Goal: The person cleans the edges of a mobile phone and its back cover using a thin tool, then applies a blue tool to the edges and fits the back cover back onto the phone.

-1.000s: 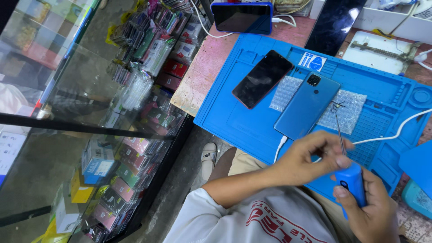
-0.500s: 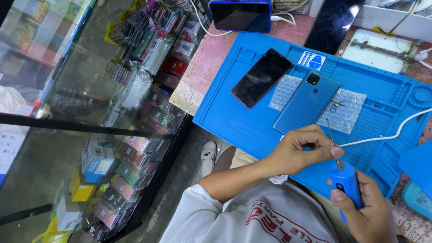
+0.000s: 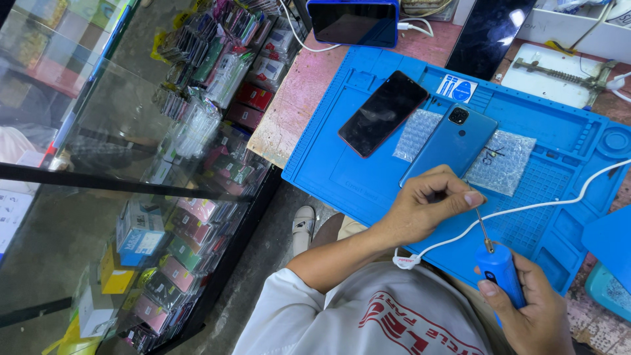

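My right hand (image 3: 531, 307) grips a blue electric screwdriver (image 3: 501, 272) upright at the near edge of a blue work mat (image 3: 328, 164). My left hand (image 3: 427, 204) pinches the thin metal bit (image 3: 482, 227) sticking out of the screwdriver's top. Just beyond my left hand a blue phone (image 3: 450, 141) lies back up on pieces of bubble wrap (image 3: 506, 161). A second phone (image 3: 382, 112) with a dark screen and red rim lies to its left on the mat.
A white cable (image 3: 526, 210) runs across the mat past my hands. A phone in a blue frame (image 3: 353, 21) and a dark screen panel (image 3: 490, 33) stand at the back. A glass display case (image 3: 98, 164) of boxed accessories fills the left.
My left hand has stayed on the bit while both hands shifted slightly right and down. The view has drifted a little; the phones lie as before.
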